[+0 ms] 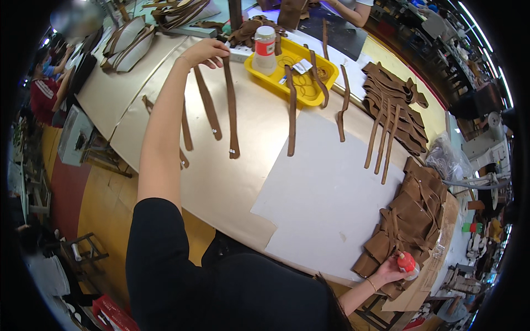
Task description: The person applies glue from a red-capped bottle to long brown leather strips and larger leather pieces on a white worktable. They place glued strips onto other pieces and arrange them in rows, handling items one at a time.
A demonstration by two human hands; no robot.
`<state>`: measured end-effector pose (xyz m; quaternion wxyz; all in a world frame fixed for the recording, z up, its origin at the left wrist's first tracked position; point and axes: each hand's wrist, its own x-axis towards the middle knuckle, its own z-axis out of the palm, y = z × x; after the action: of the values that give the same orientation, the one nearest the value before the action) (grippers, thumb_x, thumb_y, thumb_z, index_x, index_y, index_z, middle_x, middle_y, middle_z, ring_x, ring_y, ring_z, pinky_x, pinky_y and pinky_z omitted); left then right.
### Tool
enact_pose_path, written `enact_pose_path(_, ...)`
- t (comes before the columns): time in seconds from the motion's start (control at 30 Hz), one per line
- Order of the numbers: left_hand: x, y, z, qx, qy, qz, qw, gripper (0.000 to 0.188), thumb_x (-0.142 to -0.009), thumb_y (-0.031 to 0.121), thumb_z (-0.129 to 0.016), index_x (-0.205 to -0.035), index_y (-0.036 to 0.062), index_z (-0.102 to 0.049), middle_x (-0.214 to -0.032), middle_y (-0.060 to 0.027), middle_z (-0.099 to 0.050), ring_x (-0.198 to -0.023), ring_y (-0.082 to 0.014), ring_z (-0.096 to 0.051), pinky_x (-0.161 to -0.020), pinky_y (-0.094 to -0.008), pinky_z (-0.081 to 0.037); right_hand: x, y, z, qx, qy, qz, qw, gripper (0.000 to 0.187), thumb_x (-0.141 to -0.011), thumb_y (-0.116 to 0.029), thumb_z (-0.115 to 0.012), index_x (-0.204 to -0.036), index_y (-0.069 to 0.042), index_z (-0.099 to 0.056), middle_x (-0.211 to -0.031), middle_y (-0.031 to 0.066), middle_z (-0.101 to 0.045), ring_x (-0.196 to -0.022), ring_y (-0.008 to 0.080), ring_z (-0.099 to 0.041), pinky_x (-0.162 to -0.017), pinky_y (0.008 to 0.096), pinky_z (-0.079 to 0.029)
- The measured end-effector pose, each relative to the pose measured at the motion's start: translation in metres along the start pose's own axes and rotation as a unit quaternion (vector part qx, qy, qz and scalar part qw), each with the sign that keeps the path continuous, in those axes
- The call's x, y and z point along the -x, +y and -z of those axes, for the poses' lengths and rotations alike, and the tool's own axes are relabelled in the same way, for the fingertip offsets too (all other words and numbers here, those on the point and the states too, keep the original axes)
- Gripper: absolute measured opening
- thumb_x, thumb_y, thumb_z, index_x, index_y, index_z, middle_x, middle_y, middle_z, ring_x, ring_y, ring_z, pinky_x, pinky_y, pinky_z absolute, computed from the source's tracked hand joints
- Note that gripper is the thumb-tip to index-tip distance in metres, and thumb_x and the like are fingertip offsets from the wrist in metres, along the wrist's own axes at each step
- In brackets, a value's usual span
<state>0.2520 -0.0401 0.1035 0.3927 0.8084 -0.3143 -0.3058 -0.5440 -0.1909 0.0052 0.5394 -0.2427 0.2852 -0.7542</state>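
Observation:
My left hand [205,53], arm stretched far across the table, pinches the upper end of a long brown strip [231,105]. That strip hangs down the table toward me, with a small white piece at its lower end. Another brown strip [207,102] lies just left of it, and more are partly hidden behind my forearm. At the lower right, my right hand [390,270] is closed around a small bottle with a red top [406,261]. It is above a pile of brown leather-like pieces [411,212].
A yellow tray [309,99] holds a white jar [265,49] and rubber bands; strips cross its edge. A grey sheet [326,193] covers part of the table. Stacked brown pieces [406,110] and a plastic bag [446,157] lie right. A co-worker's arm [353,14] shows beyond.

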Motion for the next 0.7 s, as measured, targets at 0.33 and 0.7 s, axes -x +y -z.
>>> enact_pose_path(0.33, 0.03, 0.078, -0.021, 0.022, 0.08, -0.094, 0.992, 0.031, -0.089, 0.035, -0.06, -0.108, 0.0103, -0.063, -0.081, 0.0028, -0.061, -0.066, -0.0037, -0.054, -0.052, -0.0202, -0.039, 0.0, 0.002, -0.002, -0.037, 0.06, -0.038, 0.997, 0.061, -0.084, -0.053, -0.06, -0.117, -0.003, -0.049, -0.104, 0.0118, -0.058, -0.086, 0.025, -0.057, -0.067, 0.0386, -0.053)
enact_pose_path(0.7, 0.066, 0.271, -0.362, -0.162, -0.467, -0.348, 0.797, 0.034, -0.089, 0.025, -0.062, -0.11, -0.0021, -0.062, -0.095, -0.0081, -0.067, -0.086, -0.0144, -0.064, -0.08, -0.0271, -0.05, 0.015, -0.002, -0.003, -0.075, 0.076, -0.052, 0.993, 0.071, -0.08, -0.065, -0.056, -0.115, -0.004, -0.052, -0.102, 0.0086, -0.058, -0.092, 0.0239, -0.058, -0.076, 0.0406, -0.051)
